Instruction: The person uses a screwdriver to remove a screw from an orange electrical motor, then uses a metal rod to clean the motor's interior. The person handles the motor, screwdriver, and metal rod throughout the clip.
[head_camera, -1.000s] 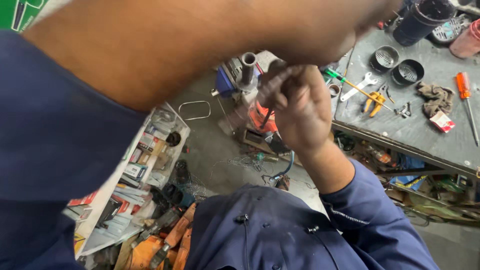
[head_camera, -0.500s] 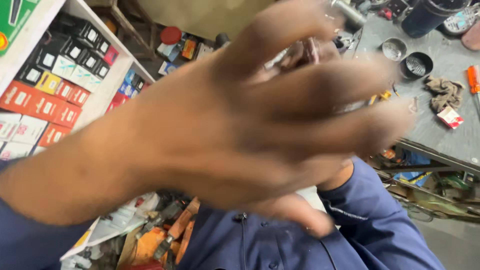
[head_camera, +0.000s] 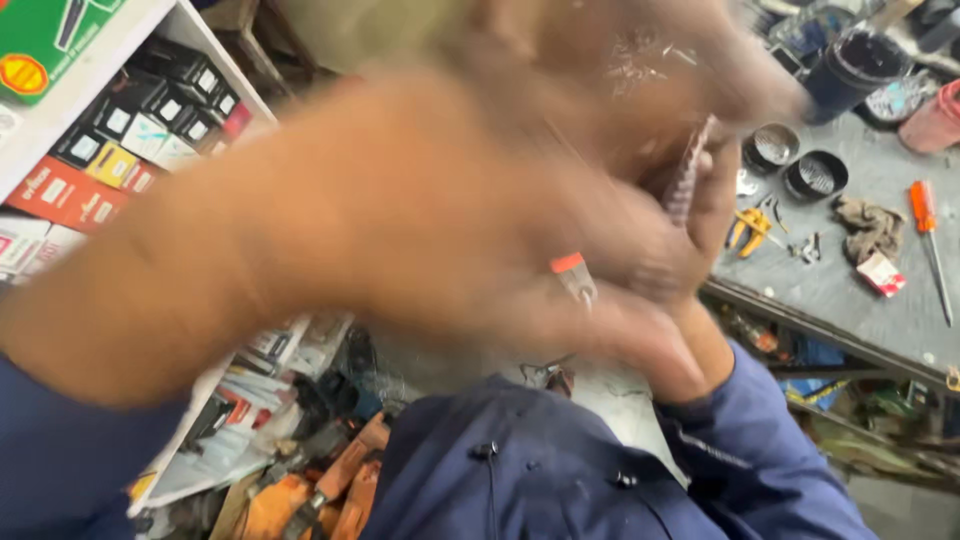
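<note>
At the far left, a white shelf (head_camera: 60, 110) slants up, packed with small boxes (head_camera: 120, 150) in black, yellow and red. Below the shelf, near the bottom edge, lies a heap of orange-handled tools (head_camera: 330, 490).

The left hands' forearm sweeps across from the shelf side, and the left hand (head_camera: 450, 230) fills the middle of the view, badly blurred; whether its fingers are spread or curled on anything cannot be told. Just right of it, and touching or overlapping it, the right hand (head_camera: 660, 290) rises from a dark blue sleeve (head_camera: 760, 460). A small grey piece with an orange-red tip (head_camera: 573, 275) shows between the two hands, right against the left hand's lower edge; which hand holds it cannot be told. A thin dark ridged strip (head_camera: 685, 180) stands up at the right hand's fingers, but the grip on it is also unclear.

Right of the hands, the grey surface (head_camera: 860, 300) carries yellow-handled pliers (head_camera: 750, 230), two round dark cups (head_camera: 795, 160), a crumpled rag (head_camera: 868, 225), and, farthest right, a screwdriver with an orange handle (head_camera: 925, 220).
</note>
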